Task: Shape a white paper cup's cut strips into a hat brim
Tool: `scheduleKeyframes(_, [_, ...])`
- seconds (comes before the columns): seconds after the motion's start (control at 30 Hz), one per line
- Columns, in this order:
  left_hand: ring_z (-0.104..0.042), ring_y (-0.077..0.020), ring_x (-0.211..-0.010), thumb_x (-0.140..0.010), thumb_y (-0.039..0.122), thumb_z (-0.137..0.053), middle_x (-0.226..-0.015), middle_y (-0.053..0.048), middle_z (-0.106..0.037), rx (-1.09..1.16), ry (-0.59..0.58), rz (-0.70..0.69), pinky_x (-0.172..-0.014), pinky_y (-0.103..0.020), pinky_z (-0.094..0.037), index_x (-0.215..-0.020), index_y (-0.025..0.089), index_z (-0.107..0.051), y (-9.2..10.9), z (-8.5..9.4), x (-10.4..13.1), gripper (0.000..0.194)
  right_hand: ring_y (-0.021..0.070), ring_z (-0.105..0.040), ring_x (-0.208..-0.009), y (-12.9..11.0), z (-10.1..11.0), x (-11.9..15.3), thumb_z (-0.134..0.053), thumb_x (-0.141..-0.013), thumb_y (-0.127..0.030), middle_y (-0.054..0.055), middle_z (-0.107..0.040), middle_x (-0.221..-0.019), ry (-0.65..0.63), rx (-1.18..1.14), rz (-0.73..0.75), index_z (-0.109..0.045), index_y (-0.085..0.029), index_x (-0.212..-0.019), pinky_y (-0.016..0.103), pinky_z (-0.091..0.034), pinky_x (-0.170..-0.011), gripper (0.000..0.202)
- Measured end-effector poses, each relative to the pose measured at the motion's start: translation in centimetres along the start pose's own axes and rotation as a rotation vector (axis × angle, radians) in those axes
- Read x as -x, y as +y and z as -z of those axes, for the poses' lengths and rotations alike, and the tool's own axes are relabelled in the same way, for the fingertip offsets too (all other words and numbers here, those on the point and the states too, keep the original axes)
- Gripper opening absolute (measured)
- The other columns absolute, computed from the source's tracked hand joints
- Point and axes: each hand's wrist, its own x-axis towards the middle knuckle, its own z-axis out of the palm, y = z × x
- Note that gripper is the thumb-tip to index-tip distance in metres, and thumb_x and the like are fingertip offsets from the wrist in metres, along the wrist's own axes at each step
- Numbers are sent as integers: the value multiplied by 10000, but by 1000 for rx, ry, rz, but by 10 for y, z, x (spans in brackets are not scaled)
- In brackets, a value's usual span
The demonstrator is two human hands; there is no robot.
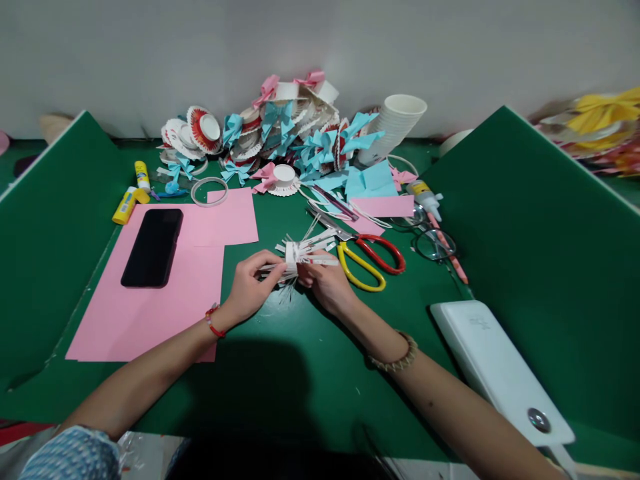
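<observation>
Over the middle of the green table, both hands hold one paper cup cut into thin strips (291,256), its white strips fanning out on all sides. My left hand (254,283) grips its left side, thumb and fingers closed on it. My right hand (327,283) is closed on the strips at its right side, with the fingertips partly hidden behind them. Just right of that hand lie scissors (370,257) with one red and one yellow handle, blades pointing up and left.
Pink paper (200,313) with a black phone (153,248) lies left. Glue sticks (133,200), a tape roll (209,192), finished paper hats with bows (280,133) and stacked paper cups (395,123) stand behind. Glasses (435,244), a glue bottle (425,199) and a white device (500,367) are right. Green partitions (540,220) flank the table.
</observation>
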Motion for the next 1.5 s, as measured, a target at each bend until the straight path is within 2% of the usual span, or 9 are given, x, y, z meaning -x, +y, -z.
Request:
scheduleKeyframes(0.2, [-532,-81,-627,-814,217,-557,-691,1,-577,-29,16,-34,-559,-179,-441,-697,150,-571,0,0,0,135,13,-301,-349,0,1,0,-685,-550,-220,-99,-390,-398,-1,-3,-8,-505,-165,-540,152,-235,-361,189])
scheduleKeyframes(0.43, [-544,-89,-641,-811,217,-562,-695,-8,-591,-67,29,-56,-568,-186,-437,-698,152,-578,1,1,0,132,18,-305,-352,4,4,-1,-760,-569,-340,-95,-407,-409,-23,7,3,-559,-163,-600,166,-231,-366,270])
scheduleKeyframes(0.6, [-551,-88,-644,-807,193,-561,-701,-9,-596,-81,38,-89,-568,-184,-439,-711,151,-586,0,1,0,107,23,-327,-369,3,4,1,-786,-551,-430,-84,-448,-436,11,80,0,-575,-162,-634,178,-221,-374,352])
scheduleKeyframes(0.93, [-553,-92,-657,-808,171,-558,-700,-5,-590,-130,62,-131,-579,-192,-435,-710,151,-572,0,0,1,101,26,-334,-385,4,6,1,-784,-563,-402,-84,-457,-456,-9,89,0,-592,-160,-654,184,-229,-387,322])
scheduleKeyframes(1.07, [-525,-84,-615,-817,161,-555,-658,7,-560,-190,117,-229,-569,-200,-419,-678,153,-545,1,-1,1,139,35,-355,-408,2,5,4,-771,-575,-362,-75,-485,-507,-51,122,41,-615,-163,-687,193,-261,-393,276])
scheduleKeyframes(1.2, [-532,-98,-627,-818,147,-551,-657,1,-575,-296,145,-353,-590,-224,-426,-694,163,-547,2,-2,3,125,48,-361,-400,-2,0,9,-738,-603,-354,-70,-485,-476,49,284,148,-596,-169,-626,209,-282,-398,235])
scheduleKeyframes(1.3, [-540,-114,-632,-817,149,-550,-653,-5,-599,-363,146,-407,-604,-251,-426,-694,172,-548,3,-3,4,125,54,-359,-381,-2,-2,9,-703,-649,-384,-67,-445,-411,137,343,160,-536,-170,-531,215,-279,-396,296])
scheduleKeyframes(1.4, [-556,-129,-660,-838,182,-524,-672,-13,-616,-302,129,-391,-633,-276,-432,-700,174,-567,3,0,4,145,53,-352,-375,-1,-3,9,-693,-672,-404,-71,-411,-390,99,257,127,-500,-171,-504,210,-271,-392,346])
scheduleKeyframes(1.5, [-567,-149,-738,-911,255,-382,-735,-34,-611,-121,166,-311,-702,-307,-453,-748,177,-602,4,9,1,285,47,-345,-380,-7,-4,11,-718,-656,-390,-70,-426,-415,57,242,114,-544,-162,-552,203,-262,-387,306])
